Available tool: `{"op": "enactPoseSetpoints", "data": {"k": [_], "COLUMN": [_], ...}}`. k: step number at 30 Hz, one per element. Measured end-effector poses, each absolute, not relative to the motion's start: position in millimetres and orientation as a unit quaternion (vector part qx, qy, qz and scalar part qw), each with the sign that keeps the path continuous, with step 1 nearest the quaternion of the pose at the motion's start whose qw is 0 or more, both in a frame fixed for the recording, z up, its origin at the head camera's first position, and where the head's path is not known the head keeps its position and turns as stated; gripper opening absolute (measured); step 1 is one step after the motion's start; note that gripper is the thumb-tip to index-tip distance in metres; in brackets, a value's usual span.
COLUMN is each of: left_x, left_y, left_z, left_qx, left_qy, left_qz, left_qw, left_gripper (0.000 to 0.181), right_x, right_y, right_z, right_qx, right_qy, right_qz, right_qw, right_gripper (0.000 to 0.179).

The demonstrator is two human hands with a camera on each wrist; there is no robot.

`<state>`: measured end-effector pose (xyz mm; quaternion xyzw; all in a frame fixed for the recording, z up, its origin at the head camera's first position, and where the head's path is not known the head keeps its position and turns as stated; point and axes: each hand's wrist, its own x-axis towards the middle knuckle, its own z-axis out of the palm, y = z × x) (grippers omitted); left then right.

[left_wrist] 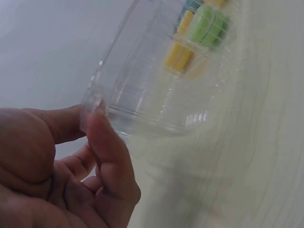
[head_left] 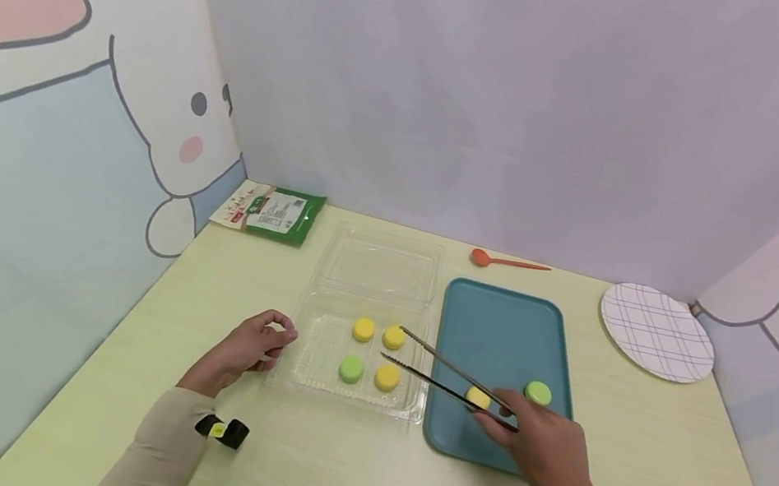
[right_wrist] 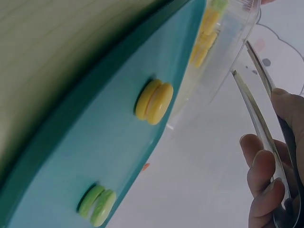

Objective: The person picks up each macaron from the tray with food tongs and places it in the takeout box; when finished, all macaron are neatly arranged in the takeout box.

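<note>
My left hand (head_left: 247, 349) pinches the left rim of a clear plastic hinged container (left_wrist: 142, 111) between thumb and finger. Three yellow macarons, one of them the front yellow macaron (head_left: 387, 377), and a green macaron (head_left: 352, 369) sit inside. Metal tongs (head_left: 447, 362) are in my right hand (head_left: 550, 456), their tips apart above the container's right side with nothing between them. Beneath the tongs, another yellow macaron (right_wrist: 154, 102) lies on a teal tray (head_left: 497, 325), and a second green macaron (head_left: 537, 393) is near the tray's right edge.
The container's lid (head_left: 380, 265) lies folded back behind it. An orange-red spoon (head_left: 506, 262) is behind the tray. A checked plate (head_left: 657, 330) stands at the back right, a green and white packet (head_left: 270, 212) at the back left. Walls border the table (head_left: 141, 358).
</note>
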<state>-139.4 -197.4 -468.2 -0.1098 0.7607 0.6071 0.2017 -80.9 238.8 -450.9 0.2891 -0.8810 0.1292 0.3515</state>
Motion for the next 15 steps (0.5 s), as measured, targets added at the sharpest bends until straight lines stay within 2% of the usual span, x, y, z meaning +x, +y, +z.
{"op": "enactPoseSetpoints", "data": {"k": [5,15], "left_x": [-139,-140], "left_y": [-197,-197], "left_z": [-468,-469], "left_qx": [-0.110,-0.106], "left_qy": [0.762,0.761], "left_qz": [0.605,0.607], "left_qw": [0.201,0.203], "left_gripper": [0.023,0.022], "right_x": [-76,-65], "right_y": [249,271], "right_z": [-451,-451], "right_qx": [0.269,0.225], "right_qy": [-0.884,-0.901], "right_qz": [0.122,0.118], "right_qw": [0.363,0.351], "right_gripper": [0.057,0.060]}}
